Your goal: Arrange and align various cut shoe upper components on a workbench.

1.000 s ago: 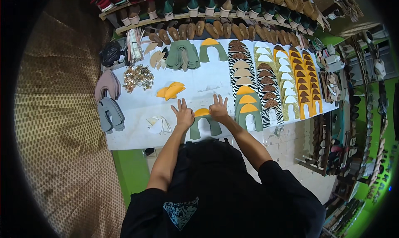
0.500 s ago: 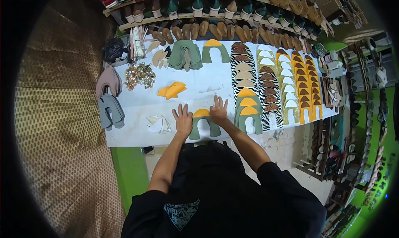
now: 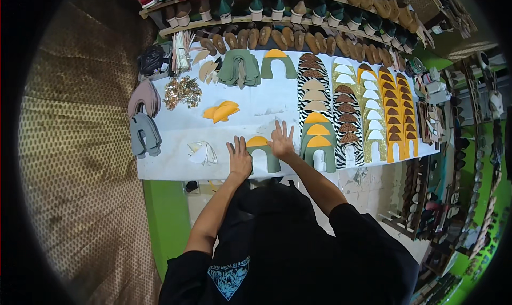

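Observation:
Flat at the table's near edge lies a green U-shaped shoe upper piece with a yellow half-moon toe piece across its curved top. My left hand rests flat along its left side, fingers stretched forward. My right hand lies at its upper right, fingers spread, the thumb side by the yellow piece. Right of that hand is an overlapping row of green pieces with yellow toes. Loose yellow half-moon pieces lie farther off to the left.
The white table also bears a green stack, white scraps, a shiny gold pile, grey pieces and pink pieces. Zebra, gold and yellow rows stand at the right. Shoe racks line the back.
My left hand has shifted slightly inward against the green piece, its fingers nearer together. My right hand's fingers are straighter and more spread. The view has moved a little.

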A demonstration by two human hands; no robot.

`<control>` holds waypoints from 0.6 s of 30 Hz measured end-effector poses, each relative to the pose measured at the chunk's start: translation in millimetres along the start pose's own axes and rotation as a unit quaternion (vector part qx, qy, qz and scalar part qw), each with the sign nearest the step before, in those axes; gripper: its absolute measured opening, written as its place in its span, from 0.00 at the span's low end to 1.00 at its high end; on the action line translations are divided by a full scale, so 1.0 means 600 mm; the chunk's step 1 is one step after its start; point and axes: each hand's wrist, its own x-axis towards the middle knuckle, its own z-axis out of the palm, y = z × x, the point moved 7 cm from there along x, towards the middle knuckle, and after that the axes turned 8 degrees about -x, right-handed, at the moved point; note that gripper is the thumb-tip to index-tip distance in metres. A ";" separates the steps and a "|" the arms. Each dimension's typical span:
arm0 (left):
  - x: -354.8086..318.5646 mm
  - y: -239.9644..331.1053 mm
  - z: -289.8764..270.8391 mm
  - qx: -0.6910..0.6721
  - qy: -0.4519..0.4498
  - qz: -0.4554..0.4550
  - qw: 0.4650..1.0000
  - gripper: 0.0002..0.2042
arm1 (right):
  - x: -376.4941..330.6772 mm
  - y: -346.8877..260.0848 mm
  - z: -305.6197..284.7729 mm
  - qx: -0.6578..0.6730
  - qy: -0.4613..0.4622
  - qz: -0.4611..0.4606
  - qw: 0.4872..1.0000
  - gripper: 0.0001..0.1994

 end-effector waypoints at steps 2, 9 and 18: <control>-0.003 -0.004 0.012 0.007 -0.029 -0.025 0.999 0.22 | 0.002 0.004 -0.003 0.048 -0.039 0.018 0.998 0.22; 0.013 0.000 0.008 0.033 -0.043 -0.058 0.997 0.20 | 0.012 -0.002 -0.024 0.038 -0.073 0.038 0.996 0.23; 0.018 0.002 0.017 0.029 -0.067 -0.088 0.993 0.21 | -0.026 -0.120 -0.010 -0.099 -0.086 -0.135 0.982 0.25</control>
